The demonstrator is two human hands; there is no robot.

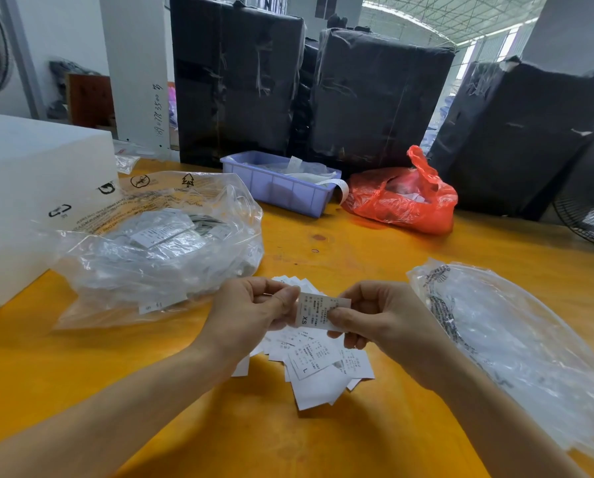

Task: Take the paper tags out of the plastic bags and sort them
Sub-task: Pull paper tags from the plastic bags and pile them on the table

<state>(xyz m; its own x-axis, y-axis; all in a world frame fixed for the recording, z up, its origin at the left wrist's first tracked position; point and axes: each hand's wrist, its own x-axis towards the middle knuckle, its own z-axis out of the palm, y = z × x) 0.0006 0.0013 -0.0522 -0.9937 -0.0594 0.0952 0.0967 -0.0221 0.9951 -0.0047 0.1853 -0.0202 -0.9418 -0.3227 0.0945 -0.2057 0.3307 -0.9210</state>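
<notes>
Tag marked XS [318, 312]: we pinch it between left hand [254, 310] and right hand [375, 317], directly above the loose tag pile [318, 367] near the tabletop's front edge.

Yellow table [357, 243], tags [318, 369], bags [157, 243], tray [282, 188]

Both forearms are bare, no sleeves, gloves or jewellery showing.

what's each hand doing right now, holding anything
Left hand: pinching the left edge of the XS tag.
Right hand: pinching the right edge of the same tag.
</notes>
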